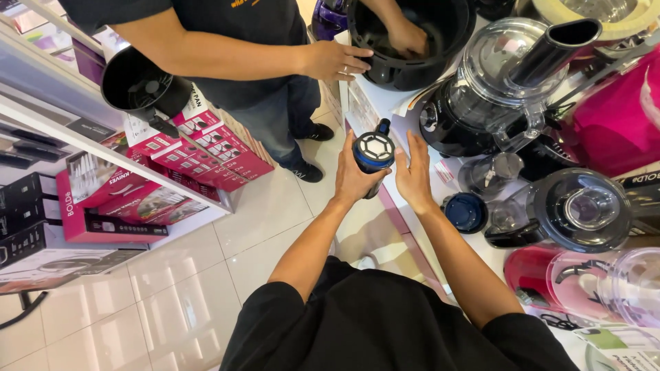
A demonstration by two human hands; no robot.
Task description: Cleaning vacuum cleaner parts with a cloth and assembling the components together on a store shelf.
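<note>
In the centre of the frame, the left hand point(352, 180) fingers grip the black cylindrical blender part with blue ring point(373, 152); the right hand point(413, 175) fingers are open just beside it.

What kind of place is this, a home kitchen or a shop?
Most likely a shop selling kitchen appliances: several black food processors with clear lids stand together on a white display counter, and pink boxed kitchenware fills the white shelves opposite.

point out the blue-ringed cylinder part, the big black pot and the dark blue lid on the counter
blue-ringed cylinder part point(374, 150), head view, its patterned top face
big black pot point(440, 65), head view, front outer wall
dark blue lid point(465, 211), head view, its centre
</note>
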